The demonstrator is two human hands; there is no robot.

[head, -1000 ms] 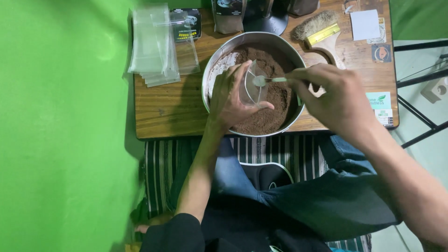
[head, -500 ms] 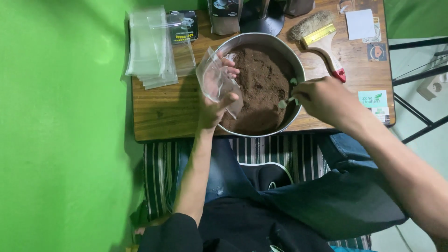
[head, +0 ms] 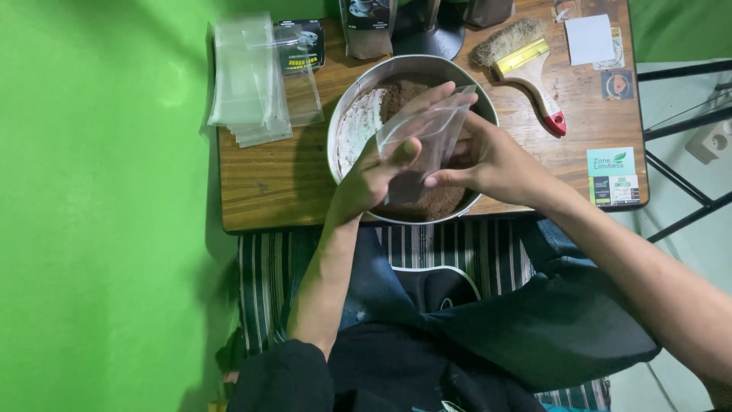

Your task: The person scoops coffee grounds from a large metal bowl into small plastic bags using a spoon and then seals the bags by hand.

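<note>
Item one, as I see it from the head view: my left hand (head: 381, 164) and right hand (head: 488, 164) meet over a round metal bowl (head: 347, 114) and share one small clear plastic pouch (head: 427, 141).

- Left hand: fingers spread flat behind the pouch, thumb pressed on its front face, so the hand is clamped on it.
- Right hand: thumb and fingers pinched on the pouch's right edge, also closed on it.
- Pouch: held tilted above the bowl's middle, mouth toward the far right; its lower part looks dark, though I cannot tell how much powder sits inside.
- Bowl: filled with brown powder (head: 438, 202), pale smears on its left inner wall; it stands near the front edge of the wooden tabletop (head: 263, 175).

Further stock on the tabletop:

- A stack of empty clear pouches (head: 248, 76), far left, well apart from the bowl.
- A dark printed packet (head: 305, 46), just beside that stack.
- A wooden-handled brush (head: 526, 65) with a red tip, right of the bowl.
- A white card (head: 589, 38), far right corner.
- A green-and-white label (head: 611, 175), near right edge.
</note>
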